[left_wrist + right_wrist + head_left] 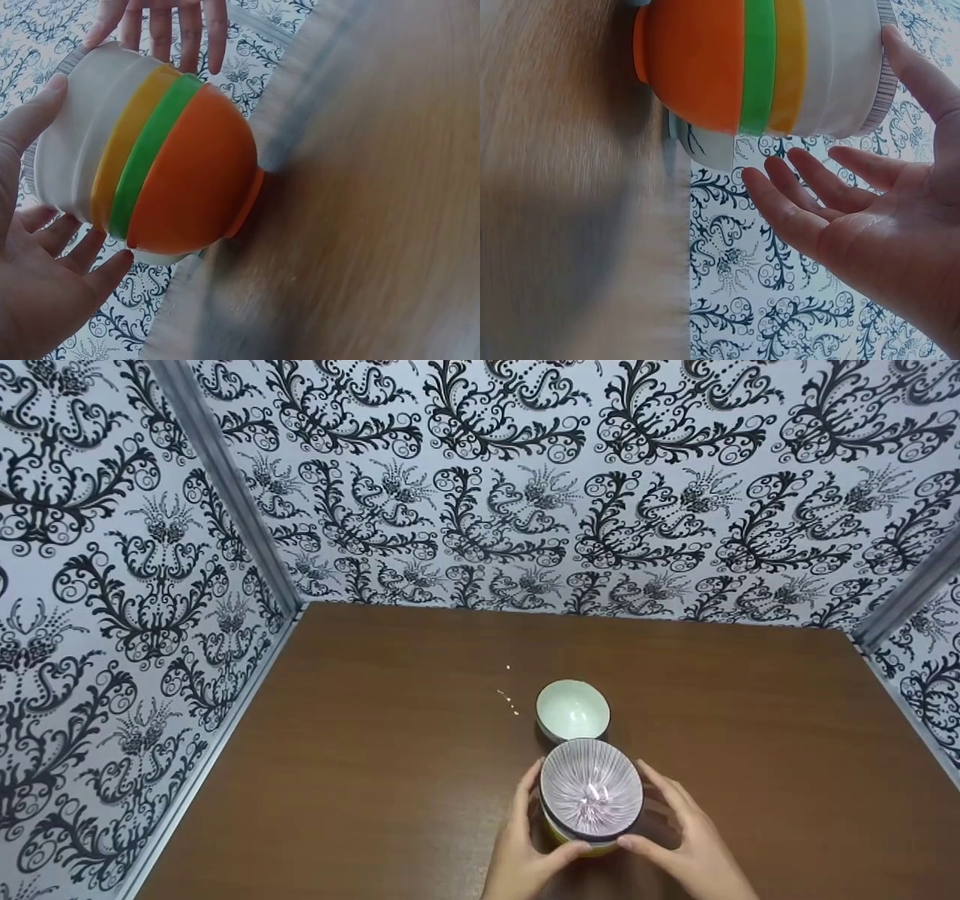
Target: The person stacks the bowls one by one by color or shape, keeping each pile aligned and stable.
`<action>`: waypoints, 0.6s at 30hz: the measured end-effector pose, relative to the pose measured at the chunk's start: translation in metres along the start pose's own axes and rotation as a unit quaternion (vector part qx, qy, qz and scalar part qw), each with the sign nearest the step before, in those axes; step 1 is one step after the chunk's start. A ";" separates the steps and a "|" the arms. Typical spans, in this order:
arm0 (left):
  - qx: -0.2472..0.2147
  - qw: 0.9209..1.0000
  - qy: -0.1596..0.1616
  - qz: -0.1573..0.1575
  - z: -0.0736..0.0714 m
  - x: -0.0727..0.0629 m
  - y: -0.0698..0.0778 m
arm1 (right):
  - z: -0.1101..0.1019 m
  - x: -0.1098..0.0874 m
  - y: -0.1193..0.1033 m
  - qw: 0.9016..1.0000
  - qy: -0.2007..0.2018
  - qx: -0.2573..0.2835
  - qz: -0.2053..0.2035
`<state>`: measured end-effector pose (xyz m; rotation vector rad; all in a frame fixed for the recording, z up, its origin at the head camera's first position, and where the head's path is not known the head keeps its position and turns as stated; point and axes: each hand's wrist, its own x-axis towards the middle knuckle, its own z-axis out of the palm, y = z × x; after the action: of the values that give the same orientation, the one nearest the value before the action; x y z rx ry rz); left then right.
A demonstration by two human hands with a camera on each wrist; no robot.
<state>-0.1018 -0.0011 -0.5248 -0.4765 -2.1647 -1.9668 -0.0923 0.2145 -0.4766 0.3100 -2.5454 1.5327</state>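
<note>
A stack of nested bowls (139,150) stands on the table, an orange bowl (202,172) lowest, then green (758,67), yellow (788,67) and whitish rims. On top is a bowl with a striped inside (589,787). My left hand (517,840) holds the stack's left side, thumb toward the front, fingers bent along the side. On the right side, my right hand (694,836) touches the top rim with its thumb; its other fingers reach out, loosely spread, beside the stack (840,67). Right behind stands a pale green bowl (574,709), its dark-patterned outside showing (709,146).
The brown wooden table (375,750) meets patterned walls (525,487) at the back and sides. Small light specks (510,701) lie left of the pale green bowl. Grey strips (225,487) run along the wall corners.
</note>
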 end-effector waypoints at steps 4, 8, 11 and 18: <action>-0.008 1.000 -0.002 -0.003 0.002 -0.001 -0.002 | -0.003 0.000 0.001 1.000 -0.003 0.010 0.005; 0.011 1.000 -0.002 -0.009 0.002 -0.002 -0.002 | -0.005 0.000 0.002 1.000 -0.002 0.004 0.009; 0.017 1.000 -0.002 -0.010 0.002 -0.002 -0.002 | -0.007 -0.001 0.003 1.000 -0.001 -0.010 0.013; 0.028 1.000 0.004 0.006 0.002 -0.002 -0.004 | -0.010 0.001 0.008 1.000 0.012 -0.013 -0.014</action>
<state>-0.1015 0.0003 -0.5289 -0.4698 -2.2007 -1.8927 -0.0949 0.2267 -0.4782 0.3197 -2.5291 1.4839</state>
